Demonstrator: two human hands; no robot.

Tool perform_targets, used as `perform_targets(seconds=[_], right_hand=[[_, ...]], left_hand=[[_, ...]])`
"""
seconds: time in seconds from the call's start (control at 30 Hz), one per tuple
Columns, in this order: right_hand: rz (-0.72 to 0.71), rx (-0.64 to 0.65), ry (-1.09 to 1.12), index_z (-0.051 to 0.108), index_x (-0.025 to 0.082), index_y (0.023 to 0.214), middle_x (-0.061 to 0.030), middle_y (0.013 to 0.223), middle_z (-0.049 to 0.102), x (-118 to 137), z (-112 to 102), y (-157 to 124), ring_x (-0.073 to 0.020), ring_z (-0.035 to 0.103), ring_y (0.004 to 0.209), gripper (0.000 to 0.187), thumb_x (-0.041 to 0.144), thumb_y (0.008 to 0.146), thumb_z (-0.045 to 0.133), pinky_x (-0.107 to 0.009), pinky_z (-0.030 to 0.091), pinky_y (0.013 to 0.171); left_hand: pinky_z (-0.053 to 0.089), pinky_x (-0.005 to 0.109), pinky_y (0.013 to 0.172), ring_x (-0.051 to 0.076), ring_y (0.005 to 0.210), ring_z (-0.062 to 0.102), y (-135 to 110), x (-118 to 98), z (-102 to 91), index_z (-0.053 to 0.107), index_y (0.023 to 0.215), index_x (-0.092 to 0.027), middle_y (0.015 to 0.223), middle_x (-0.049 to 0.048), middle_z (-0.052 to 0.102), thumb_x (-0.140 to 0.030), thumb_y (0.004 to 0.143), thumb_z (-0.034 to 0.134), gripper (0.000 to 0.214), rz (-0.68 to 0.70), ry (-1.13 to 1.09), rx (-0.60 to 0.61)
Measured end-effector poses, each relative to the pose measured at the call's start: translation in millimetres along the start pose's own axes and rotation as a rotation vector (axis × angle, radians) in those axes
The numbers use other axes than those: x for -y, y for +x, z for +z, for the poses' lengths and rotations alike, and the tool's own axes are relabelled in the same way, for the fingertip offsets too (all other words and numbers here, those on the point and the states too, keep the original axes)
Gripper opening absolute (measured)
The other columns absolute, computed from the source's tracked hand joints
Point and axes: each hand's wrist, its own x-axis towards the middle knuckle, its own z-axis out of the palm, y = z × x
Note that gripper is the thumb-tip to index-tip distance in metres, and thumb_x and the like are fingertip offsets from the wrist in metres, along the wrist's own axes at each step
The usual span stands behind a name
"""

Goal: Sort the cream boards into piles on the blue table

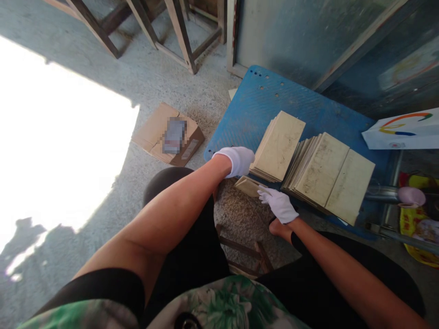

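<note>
My left hand point(239, 161), in a white glove, is at the near edge of a blue board point(233, 128), against a stack of flat beige pieces point(279, 146). Its fingers curl down out of sight. Just below that stack, a single beige folded piece point(247, 186) hangs in front of the board's edge. The gloved fingers of my right hand point(277, 204) are at the right end of this piece, one above it and others below. A larger stack of the same flat beige pieces point(322, 169) lies tilted over to the right. Whether they are paper or thin card I cannot tell.
A cardboard box point(154, 132) with a blurred phone-like object point(174, 136) on top stands on the concrete floor at left. Wooden stool legs point(181, 36) are behind. At right are a white printed bag point(401, 130), a pink cup-like object point(411, 196) and metal tubing point(404, 238).
</note>
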Motion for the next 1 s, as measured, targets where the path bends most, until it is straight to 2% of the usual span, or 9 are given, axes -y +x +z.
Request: perform_targets(seconds=[0.17,0.37,0.57,0.8,0.9,1.0], right_hand=[[-0.009,0.041,-0.009,0.070,0.015,0.116,-0.0085,0.105,0.074,-9,7,5,-0.0195,0.071,0.088,0.040,0.028,0.078,0.067,-0.033,0.061,0.078],[-0.016,0.087,-0.078,0.071,0.017,0.114,-0.0078,0.108,0.074,-19,13,17,-0.0198,0.070,0.092,0.036,0.026,0.080,0.066,-0.035,0.060,0.083],[-0.050,0.065,-0.145,0.074,0.018,0.108,-0.0078,0.110,0.073,-25,10,22,-0.0193,0.070,0.088,0.033,0.033,0.080,0.068,-0.035,0.061,0.080],[-0.055,0.075,-0.145,0.072,0.019,0.111,-0.0068,0.110,0.073,-29,12,23,-0.0193,0.070,0.090,0.036,0.038,0.082,0.065,-0.035,0.061,0.080],[-0.077,0.086,-0.260,0.071,0.021,0.111,-0.0058,0.111,0.073,-27,13,25,-0.0190,0.070,0.092,0.032,0.038,0.086,0.062,-0.035,0.059,0.083],[-0.200,0.092,-0.561,0.071,0.023,0.110,-0.0053,0.110,0.073,-18,11,25,-0.0203,0.068,0.101,0.027,0.037,0.091,0.058,-0.036,0.053,0.094]], left_hand=[[0.049,0.035,0.087,0.029,0.102,0.066,1,-3,-0.4,0.067,0.121,-0.014,0.117,0.0162,0.070,-0.022,0.083,0.054,0.041,0.013,-0.004,-0.019],[0.049,0.035,0.085,0.028,0.100,0.066,8,-3,2.3,0.071,0.115,-0.016,0.112,0.0154,0.072,-0.022,0.083,0.056,0.036,0.003,-0.031,-0.019],[0.048,0.036,0.087,0.029,0.100,0.067,13,-5,2.8,0.072,0.113,-0.012,0.111,0.0180,0.071,-0.020,0.082,0.058,0.035,0.018,-0.046,-0.021],[0.049,0.037,0.084,0.031,0.098,0.067,13,-7,1.8,0.071,0.113,-0.009,0.112,0.0199,0.070,-0.018,0.083,0.054,0.036,0.025,-0.017,-0.007],[0.050,0.036,0.083,0.030,0.098,0.067,14,-7,2.9,0.071,0.114,-0.009,0.113,0.0200,0.070,-0.020,0.084,0.053,0.037,0.031,0.016,0.003],[0.050,0.035,0.084,0.030,0.100,0.067,17,-8,4.1,0.070,0.116,-0.009,0.114,0.0205,0.070,-0.020,0.084,0.052,0.038,0.030,0.038,0.015]])
